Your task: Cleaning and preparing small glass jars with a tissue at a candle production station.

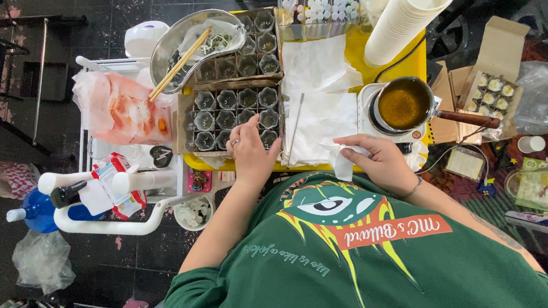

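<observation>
My left hand (pixel 250 154) rests, fingers curled, on the near edge of a cardboard box of small glass cups (pixel 233 115); whether it holds a cup is hidden. My right hand (pixel 380 161) pinches a piece of white tissue (pixel 341 162) at the table's near edge. White paper sheets (pixel 319 115) lie between the hands, with a thin metal stick (pixel 295 128) on them. A small pot of amber liquid (pixel 403 104) with a wooden handle sits on a white burner just beyond my right hand.
A metal bowl with chopsticks (pixel 196 40) sits on a second box of cups. Stacked white paper cups (pixel 409 13) lie at the back right. A cardboard box of filled cups (pixel 491 94) stands at right. A white cart (pixel 113 152) with bottles and bags is at left.
</observation>
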